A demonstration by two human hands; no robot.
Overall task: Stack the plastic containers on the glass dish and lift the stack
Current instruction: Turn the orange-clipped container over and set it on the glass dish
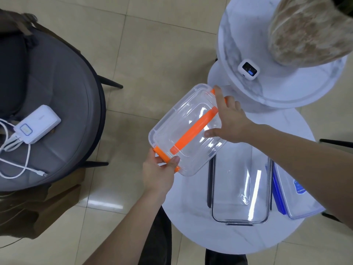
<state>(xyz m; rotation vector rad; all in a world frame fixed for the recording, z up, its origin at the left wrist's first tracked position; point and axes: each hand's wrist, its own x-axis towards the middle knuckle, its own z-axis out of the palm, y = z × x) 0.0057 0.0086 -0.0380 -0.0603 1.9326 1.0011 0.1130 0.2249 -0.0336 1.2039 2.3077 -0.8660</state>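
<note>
A clear plastic container point(183, 129) with an orange handle and orange clips hangs tilted in the air, left of the low round table. My left hand point(159, 172) grips its near orange clip. My right hand point(229, 121) holds its far right edge, fingers spread over the lid. On the table a clear rectangular glass dish point(241, 190) with a dark rim lies just below and right of the held container. A second clear container with blue clips point(295, 196) rests beside the dish on the right, partly under my right forearm.
The white marble low table point(191, 222) stands below a taller round marble table point(286, 92) that carries a small white device point(248, 70) and a furry object point(309, 29). A grey chair point(63, 104) at left holds a white power bank point(37, 124) with cables.
</note>
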